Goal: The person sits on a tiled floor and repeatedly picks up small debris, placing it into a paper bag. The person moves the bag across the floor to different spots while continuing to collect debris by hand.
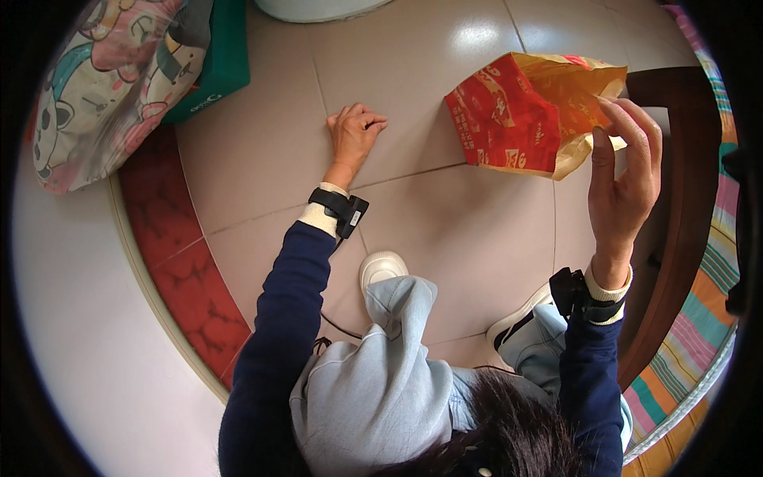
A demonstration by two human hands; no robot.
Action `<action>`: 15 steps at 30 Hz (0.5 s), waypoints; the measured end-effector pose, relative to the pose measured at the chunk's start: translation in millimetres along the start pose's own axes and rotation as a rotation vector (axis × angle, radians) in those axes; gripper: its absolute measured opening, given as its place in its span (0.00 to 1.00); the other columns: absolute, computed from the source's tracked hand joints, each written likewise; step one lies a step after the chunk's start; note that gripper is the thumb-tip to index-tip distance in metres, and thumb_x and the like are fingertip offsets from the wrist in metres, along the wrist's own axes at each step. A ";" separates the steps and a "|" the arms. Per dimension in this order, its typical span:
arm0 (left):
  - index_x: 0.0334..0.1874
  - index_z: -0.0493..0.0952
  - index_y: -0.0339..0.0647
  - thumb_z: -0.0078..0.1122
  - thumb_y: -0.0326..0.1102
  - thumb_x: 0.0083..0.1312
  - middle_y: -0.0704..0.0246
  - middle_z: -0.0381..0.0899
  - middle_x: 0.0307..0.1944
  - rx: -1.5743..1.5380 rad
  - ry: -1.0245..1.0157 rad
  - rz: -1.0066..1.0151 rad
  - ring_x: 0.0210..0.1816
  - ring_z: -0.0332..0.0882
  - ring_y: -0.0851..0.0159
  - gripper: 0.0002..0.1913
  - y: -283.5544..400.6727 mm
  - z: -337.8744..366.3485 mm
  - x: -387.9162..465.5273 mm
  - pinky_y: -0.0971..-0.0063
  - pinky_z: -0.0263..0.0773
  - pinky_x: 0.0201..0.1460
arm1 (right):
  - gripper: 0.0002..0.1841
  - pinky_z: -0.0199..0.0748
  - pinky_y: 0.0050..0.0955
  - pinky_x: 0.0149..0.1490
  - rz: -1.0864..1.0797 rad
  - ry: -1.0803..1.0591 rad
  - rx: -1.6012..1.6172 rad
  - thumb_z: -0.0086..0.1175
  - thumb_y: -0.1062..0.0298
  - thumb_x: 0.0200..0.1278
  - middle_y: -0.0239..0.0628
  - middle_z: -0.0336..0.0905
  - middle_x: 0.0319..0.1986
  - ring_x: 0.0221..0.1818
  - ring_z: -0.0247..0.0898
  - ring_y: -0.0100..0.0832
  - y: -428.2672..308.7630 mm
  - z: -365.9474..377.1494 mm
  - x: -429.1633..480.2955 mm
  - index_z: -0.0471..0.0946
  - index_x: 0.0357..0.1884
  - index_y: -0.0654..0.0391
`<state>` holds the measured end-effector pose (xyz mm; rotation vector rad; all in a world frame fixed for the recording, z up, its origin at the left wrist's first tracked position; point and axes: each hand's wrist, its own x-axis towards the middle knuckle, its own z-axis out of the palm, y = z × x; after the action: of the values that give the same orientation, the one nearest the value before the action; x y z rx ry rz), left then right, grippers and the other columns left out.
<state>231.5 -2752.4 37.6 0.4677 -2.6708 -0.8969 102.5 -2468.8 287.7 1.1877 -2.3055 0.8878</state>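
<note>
A red printed paper bag (501,116) is tilted over the tiled floor, with its yellowish-brown mouth turned to the right. At that mouth is my right hand (629,161), its thumb and fingers curved around the rim area. The index fingertip overlaps the inside, and a small gap shows between it and the thumb. Whether the fingers grip the paper cannot be made out. My left hand (356,137) is curled over the floor to the left of the bag, thumb against the bent fingers, with nothing visible in it.
A plastic bag with cartoon animals (119,101) and a green box (229,71) stand at upper left, above red tiles (191,298). Along the right runs a dark wooden frame (691,208) beside striped fabric (691,334). A white round base (325,7) shows at the top.
</note>
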 end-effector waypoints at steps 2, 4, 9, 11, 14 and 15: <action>0.30 0.86 0.51 0.68 0.39 0.54 0.77 0.79 0.32 0.015 0.010 0.013 0.41 0.75 0.67 0.05 0.6 2.5 2.2 0.67 0.57 0.52 | 0.14 0.78 0.28 0.46 0.000 0.000 -0.023 0.58 0.82 0.59 0.43 0.77 0.46 0.44 0.77 0.35 -0.5 -0.7 -1.0 0.80 0.48 0.59; 0.29 0.85 0.51 0.68 0.39 0.54 0.77 0.79 0.31 0.056 0.000 0.026 0.41 0.75 0.67 0.04 1.7 2.5 4.3 0.67 0.57 0.52 | 0.15 0.78 0.28 0.46 0.003 -0.003 -0.026 0.58 0.81 0.59 0.43 0.77 0.47 0.44 0.77 0.35 -0.5 -1.5 -1.8 0.79 0.48 0.59; 0.30 0.85 0.48 0.67 0.38 0.56 0.76 0.79 0.32 0.074 0.002 0.158 0.40 0.74 0.67 0.04 2.2 -4.8 1.1 0.68 0.56 0.50 | 0.16 0.78 0.29 0.46 -0.003 -0.004 -0.006 0.58 0.81 0.59 0.43 0.76 0.47 0.44 0.77 0.35 0.3 -3.8 -3.1 0.79 0.50 0.58; 0.30 0.84 0.47 0.66 0.37 0.57 0.75 0.79 0.32 0.059 -0.009 0.176 0.39 0.74 0.67 0.04 1.4 -6.1 -1.6 0.68 0.56 0.49 | 0.16 0.78 0.29 0.46 -0.005 0.000 -0.036 0.58 0.81 0.59 0.43 0.76 0.47 0.44 0.77 0.35 0.4 -4.2 -3.5 0.79 0.50 0.58; 0.29 0.83 0.47 0.65 0.36 0.58 0.74 0.79 0.32 0.036 -0.001 0.154 0.38 0.75 0.66 0.04 0.3 -2.1 -3.6 0.67 0.57 0.48 | 0.16 0.78 0.29 0.46 -0.006 0.003 -0.033 0.58 0.81 0.60 0.44 0.76 0.47 0.44 0.77 0.35 -0.6 -3.7 -3.7 0.79 0.51 0.57; 0.29 0.83 0.46 0.65 0.36 0.58 0.73 0.78 0.32 0.035 0.023 0.161 0.38 0.75 0.65 0.03 0.1 0.9 -2.8 0.66 0.57 0.47 | 0.17 0.78 0.28 0.46 -0.008 0.003 -0.028 0.58 0.81 0.59 0.44 0.76 0.47 0.44 0.76 0.35 -0.8 -3.4 -3.7 0.79 0.51 0.57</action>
<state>233.7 -2750.8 36.5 0.2638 -2.6624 -0.7938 105.4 -2464.7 288.2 1.1828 -2.3017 0.8512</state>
